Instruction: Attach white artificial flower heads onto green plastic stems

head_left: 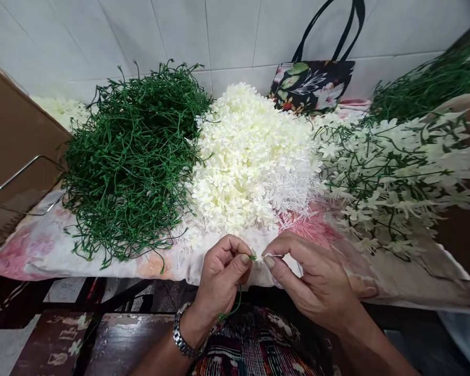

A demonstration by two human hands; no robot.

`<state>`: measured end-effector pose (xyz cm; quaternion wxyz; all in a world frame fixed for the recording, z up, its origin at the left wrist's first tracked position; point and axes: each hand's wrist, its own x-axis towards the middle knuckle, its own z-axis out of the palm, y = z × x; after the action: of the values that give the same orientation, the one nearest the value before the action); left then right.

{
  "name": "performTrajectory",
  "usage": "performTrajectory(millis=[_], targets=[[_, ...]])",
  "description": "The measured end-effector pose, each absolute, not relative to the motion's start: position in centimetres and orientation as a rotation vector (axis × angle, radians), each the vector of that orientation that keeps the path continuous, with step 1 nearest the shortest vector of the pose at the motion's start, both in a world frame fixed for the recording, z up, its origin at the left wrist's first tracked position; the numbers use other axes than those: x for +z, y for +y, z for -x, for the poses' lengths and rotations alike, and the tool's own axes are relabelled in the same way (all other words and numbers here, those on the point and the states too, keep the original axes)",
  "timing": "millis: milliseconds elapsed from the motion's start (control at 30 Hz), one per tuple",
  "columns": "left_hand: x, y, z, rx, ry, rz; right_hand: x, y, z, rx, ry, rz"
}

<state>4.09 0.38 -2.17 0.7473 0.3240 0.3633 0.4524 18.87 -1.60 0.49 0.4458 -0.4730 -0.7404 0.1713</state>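
Left hand (223, 277) pinches green stem (235, 305) upright, tip level with right hand (313, 282). Right fingers closed on small white blossom (267, 255), just beside stem tip, apparently for alignment. Stem heap (133, 162) and blossom heap (250, 162) lie near, within reach on cloth (43, 245).

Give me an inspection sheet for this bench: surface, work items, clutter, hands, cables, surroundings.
Surface: table under a floral cloth, mostly covered by piles.
Work items: left hand pinches a thin green stem; right hand pinches a small white blossom at the stem's tip.
Stock: heap of green stems at left, heap of white blossoms in the middle, assembled flower sprays at right.
Clutter: floral tote bag at the back; metal wire frame far left.
Hands: both shut in a pinch; wristwatch on the left wrist.
Cables: nothing seen.
Surroundings: white tiled wall, cardboard box at left.
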Motion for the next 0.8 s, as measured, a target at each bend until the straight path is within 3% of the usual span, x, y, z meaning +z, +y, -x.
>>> performTrajectory(millis=[800], targets=[[-3.4, 0.6, -4.5, 0.96, 1.075, -0.954, -2.1, -1.0, -18.6, 0.288, -1.977, 1.166]])
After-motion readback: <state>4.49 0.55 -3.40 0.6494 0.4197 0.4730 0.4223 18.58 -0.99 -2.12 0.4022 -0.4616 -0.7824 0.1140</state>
